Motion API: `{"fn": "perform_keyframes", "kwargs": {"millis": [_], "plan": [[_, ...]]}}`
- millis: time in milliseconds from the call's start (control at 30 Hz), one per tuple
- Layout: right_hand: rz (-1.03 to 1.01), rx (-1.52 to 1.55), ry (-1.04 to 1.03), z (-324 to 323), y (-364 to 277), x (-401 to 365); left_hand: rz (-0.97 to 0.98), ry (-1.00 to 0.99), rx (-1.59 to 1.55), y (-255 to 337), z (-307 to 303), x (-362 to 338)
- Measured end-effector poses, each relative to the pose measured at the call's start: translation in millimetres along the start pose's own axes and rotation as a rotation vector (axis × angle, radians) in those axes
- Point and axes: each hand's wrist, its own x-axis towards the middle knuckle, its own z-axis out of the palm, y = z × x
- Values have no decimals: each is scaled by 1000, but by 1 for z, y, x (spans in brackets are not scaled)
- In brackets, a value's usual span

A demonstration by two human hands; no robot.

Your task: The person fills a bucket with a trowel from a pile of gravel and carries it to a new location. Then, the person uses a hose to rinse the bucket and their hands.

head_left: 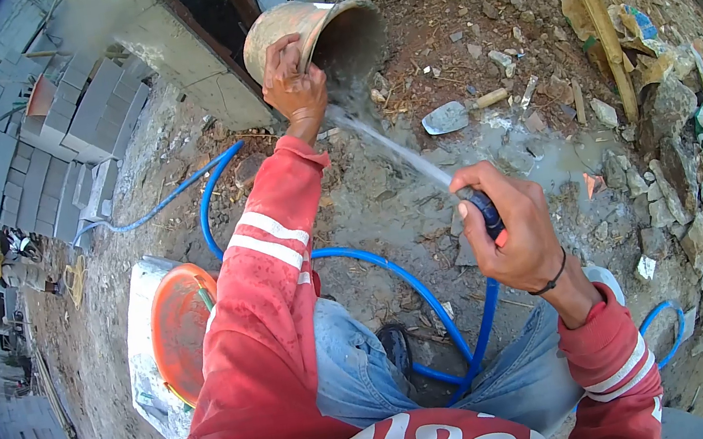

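Note:
A dirty bucket (274, 31) lies tipped on its side near the top, its mouth facing right. My left hand (293, 83) grips its rim, fingers on the outer wall. Wrapped round the dark nozzle (484, 212) of a blue hose (486, 327) is my right hand (513, 226), right of centre. A jet of water (386, 145) runs from the nozzle up and left towards the bucket's mouth, where it splashes. The inside of the bucket is in shadow. On the wet ground to the right of the jet lies a trowel (446, 118).
An orange basin (185, 328) sits at the left on a pale sheet. The hose loops across the muddy ground around my legs. Grey blocks (100, 112) are stacked at the upper left. A wooden plank (600, 15), rubble and plastic bags are at the right. Another person (13, 259) is far left.

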Motion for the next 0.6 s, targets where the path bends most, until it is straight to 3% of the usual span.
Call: {"fn": "perform_keyframes", "kwargs": {"millis": [200,400,600], "plan": [[-14,73,43,-7,-11,-1,-25,211,-160,-20,6,12],[-70,72,52,-7,-18,-1,-433,225,-378,-34,7,8],[-13,28,48,-10,-15,-2,-533,232,-510,-41,15,9]]}}
